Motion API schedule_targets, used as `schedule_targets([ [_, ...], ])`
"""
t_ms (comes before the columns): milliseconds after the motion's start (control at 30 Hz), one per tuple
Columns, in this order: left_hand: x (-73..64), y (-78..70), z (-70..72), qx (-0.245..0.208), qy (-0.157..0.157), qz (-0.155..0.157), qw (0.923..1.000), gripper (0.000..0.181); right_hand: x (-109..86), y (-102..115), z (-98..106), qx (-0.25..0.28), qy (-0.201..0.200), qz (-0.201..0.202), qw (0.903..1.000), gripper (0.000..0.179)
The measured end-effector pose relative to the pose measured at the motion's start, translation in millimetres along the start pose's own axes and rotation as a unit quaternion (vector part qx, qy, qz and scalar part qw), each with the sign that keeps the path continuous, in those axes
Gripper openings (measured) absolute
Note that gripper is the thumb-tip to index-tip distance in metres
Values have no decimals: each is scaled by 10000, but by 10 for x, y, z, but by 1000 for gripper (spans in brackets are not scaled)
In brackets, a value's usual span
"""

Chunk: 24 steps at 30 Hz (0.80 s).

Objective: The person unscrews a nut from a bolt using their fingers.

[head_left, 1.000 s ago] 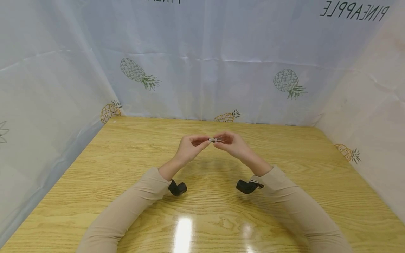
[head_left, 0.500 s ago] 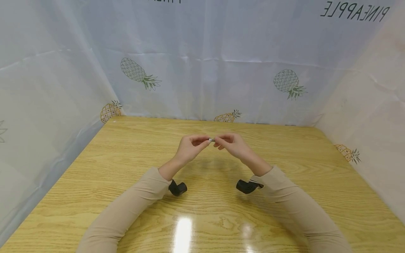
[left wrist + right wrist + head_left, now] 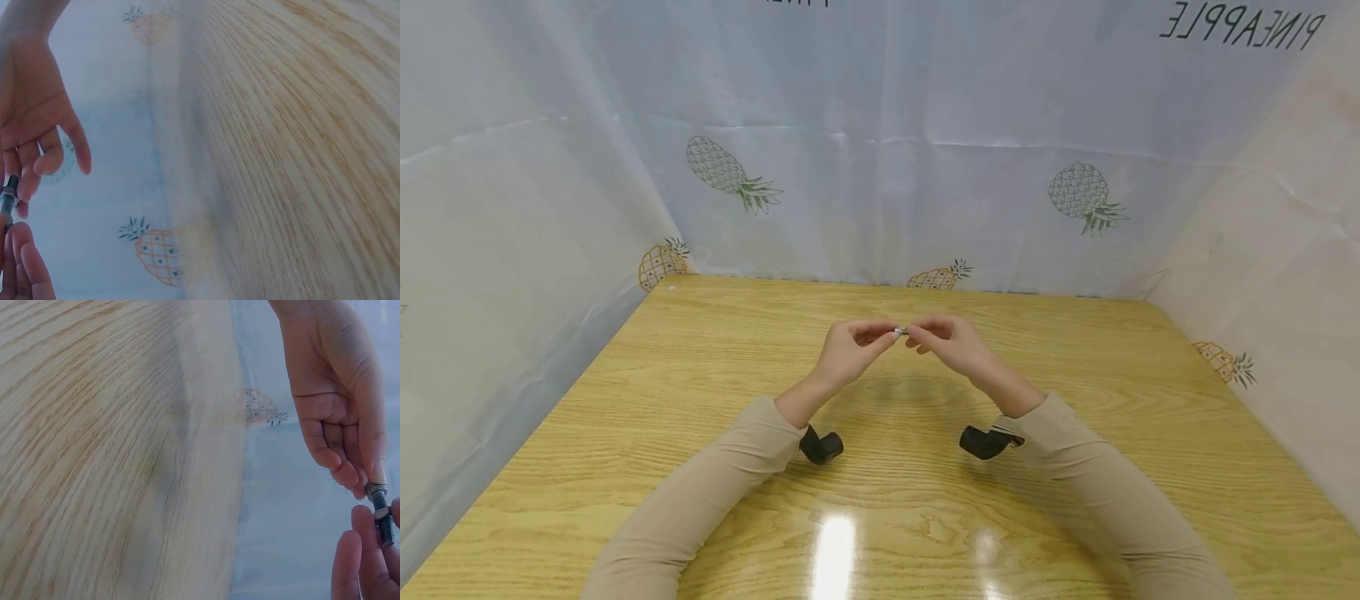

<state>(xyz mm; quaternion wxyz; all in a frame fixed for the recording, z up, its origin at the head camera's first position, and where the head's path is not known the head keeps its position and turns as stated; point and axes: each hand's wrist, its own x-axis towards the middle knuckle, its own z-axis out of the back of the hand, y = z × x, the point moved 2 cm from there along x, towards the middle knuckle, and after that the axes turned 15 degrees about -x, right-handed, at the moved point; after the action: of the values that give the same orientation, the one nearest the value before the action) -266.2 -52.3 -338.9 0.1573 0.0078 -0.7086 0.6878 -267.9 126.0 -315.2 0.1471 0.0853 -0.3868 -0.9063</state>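
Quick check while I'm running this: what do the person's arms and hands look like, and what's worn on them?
The left sleeve and right sleeve are long, plain beige, lightly creased. The left hand and right hand are ungloved. A rounded, bent black piece shows by each cuff. I can make out no markings.

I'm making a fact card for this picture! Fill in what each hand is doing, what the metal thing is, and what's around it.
Metal thing: a bolt with a nut partway along its thread
Left hand: pinches the bolt at its head end
Right hand: fingertips on the nut
Where: held up above the table
Table: yellowish, with wood grain
Clothes: beige sleeves
Near the cuffs: a black piece by each one
Behind: a pale curtain with pineapples printed on it
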Motion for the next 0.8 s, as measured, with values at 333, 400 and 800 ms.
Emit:
schedule_targets([
  [333,6,7,6,-30,21,-41,10000,27,-1,12,16,11,-239,278,9993,39],
  [400,6,3,4,-39,21,-25,10000,27,-2,14,13,0,-162,202,9997,39],
  [800,7,4,4,-28,21,-84,10000,26,-9,28,16,176,-201,337,9991,39],
])
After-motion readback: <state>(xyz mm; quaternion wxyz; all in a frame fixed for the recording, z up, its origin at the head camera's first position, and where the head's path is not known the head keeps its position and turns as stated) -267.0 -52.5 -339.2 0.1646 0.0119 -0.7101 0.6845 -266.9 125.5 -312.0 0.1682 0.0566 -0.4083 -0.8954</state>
